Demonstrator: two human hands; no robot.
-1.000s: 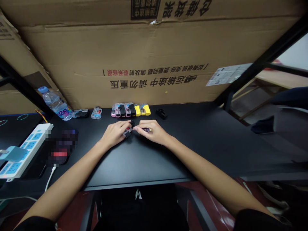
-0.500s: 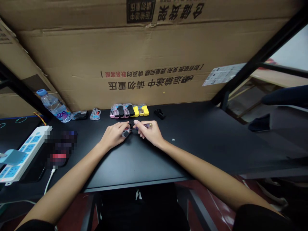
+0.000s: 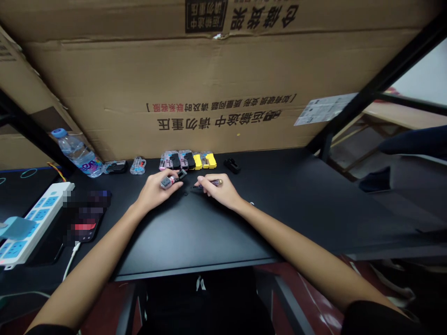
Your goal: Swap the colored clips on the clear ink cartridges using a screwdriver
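Observation:
My left hand (image 3: 157, 188) is closed around a small grey device (image 3: 167, 182) with a black frame-like part (image 3: 181, 174) sticking out at its right end. My right hand (image 3: 220, 190) pinches a slim tool that looks like a small screwdriver (image 3: 217, 183), its thin dark tip pointing left, low over the table. Tool and device are apart. Between the hands a tiny dark piece (image 3: 186, 194) lies on the black table (image 3: 195, 232); its kind is too small to tell. The fingers cover part of both held things.
Along the cardboard (image 3: 209, 74) stand several small clear-cased devices with pink, black and yellow parts (image 3: 187, 160). A black clip-like part (image 3: 232, 165) lies right of them. To the left are a water bottle (image 3: 80, 153), power strip (image 3: 38, 218) and phone (image 3: 92, 214).
My left hand has moved left and turned the grey device, drawing it away from the screwdriver. The tiny dark piece now shows on the table. My right hand has barely moved.

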